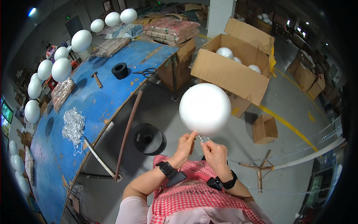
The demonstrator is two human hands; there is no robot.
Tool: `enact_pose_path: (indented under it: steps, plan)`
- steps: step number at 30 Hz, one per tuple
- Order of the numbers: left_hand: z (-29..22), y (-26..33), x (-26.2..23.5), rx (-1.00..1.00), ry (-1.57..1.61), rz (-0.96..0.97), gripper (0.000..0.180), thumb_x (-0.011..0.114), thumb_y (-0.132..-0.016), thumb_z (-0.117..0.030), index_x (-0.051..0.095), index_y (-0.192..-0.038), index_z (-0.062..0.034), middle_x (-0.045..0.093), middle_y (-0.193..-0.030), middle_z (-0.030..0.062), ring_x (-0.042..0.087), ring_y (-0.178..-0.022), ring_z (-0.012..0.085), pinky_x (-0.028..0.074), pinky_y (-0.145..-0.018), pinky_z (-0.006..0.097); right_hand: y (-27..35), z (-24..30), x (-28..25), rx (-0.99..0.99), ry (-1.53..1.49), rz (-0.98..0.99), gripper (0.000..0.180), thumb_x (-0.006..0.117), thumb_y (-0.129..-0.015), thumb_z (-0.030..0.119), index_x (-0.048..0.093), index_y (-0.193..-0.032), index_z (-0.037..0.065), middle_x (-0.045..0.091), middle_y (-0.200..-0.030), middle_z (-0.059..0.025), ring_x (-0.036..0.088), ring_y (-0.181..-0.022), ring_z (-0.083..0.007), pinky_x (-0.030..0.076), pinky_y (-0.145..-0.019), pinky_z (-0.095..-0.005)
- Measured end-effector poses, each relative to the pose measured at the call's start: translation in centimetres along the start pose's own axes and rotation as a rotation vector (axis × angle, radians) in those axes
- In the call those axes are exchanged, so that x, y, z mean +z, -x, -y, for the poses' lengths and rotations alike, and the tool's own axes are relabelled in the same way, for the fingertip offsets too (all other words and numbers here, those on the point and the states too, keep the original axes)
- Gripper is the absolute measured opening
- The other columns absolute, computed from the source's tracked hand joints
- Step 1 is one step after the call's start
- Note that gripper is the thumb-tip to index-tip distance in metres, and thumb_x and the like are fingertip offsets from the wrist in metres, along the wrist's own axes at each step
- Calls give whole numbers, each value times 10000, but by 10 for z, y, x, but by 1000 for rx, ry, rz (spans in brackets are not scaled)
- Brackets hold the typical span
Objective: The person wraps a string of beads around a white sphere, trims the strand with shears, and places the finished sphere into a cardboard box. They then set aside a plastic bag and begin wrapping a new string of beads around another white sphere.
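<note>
A large smooth white ball [205, 108], looking like foam, stands right in front of me, just above my hands. My left hand [184, 145] pinches its thumb and fingers together at the ball's lower edge. A short piece of silvery beaded strand [201, 138] shows between the two hands, below the ball. My right hand [216, 155] is closed too, thumb against the fingers, at the strand's other end. What supports the ball underneath is mostly hidden by the hands and the ball.
A worn blue table [123, 91] at left bears a hammer [97, 80], black tape roll [120, 70], scissors [146, 72] and a silver bead heap [73, 125]. White balls [60, 70] line its far side. An open carton [231, 71] holds beaded balls; a black spool [149, 139] is below.
</note>
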State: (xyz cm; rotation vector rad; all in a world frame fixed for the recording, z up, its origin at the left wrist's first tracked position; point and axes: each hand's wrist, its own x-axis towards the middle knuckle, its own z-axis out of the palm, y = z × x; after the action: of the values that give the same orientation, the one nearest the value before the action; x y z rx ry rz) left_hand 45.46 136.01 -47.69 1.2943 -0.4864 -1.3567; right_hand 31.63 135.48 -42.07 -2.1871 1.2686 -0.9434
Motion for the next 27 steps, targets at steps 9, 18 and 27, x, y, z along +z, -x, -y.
enact_pose_path:
  steps: [9, 18, 27]
  plan:
    - [-3, 7, 1, -56, 56, 78, 448, 439, -948, -499, 506, -802, -81, 393, -540, -50, 289, -376, 46, 183, -348, 220, -10, -29, 19, -45, 37, -223, 225, 651, -840, 207, 598, -699, 40, 511, -510, -112, 517, -431, -264, 376, -433, -354]
    - [-1, 15, 4, 62, 119, 48, 469, 386, -969, -491, 514, -818, -66, 477, -573, -22, 299, -384, 53, 198, -355, 216, -15, -35, 27, 12, 92, -236, 353, 654, -833, 342, 560, -624, 73, 536, -506, -125, 543, -455, -332, 394, -422, -405]
    - [-11, -3, -7, 70, -151, 50, 356, 628, -879, -398, 537, -818, -59, 436, -537, -39, 305, -379, 35, 188, -341, 215, -3, -62, 13, 41, 168, 150, 285, 655, -821, 285, 591, -751, 16, 592, -610, -166, 594, -560, -328, 442, -513, -399]
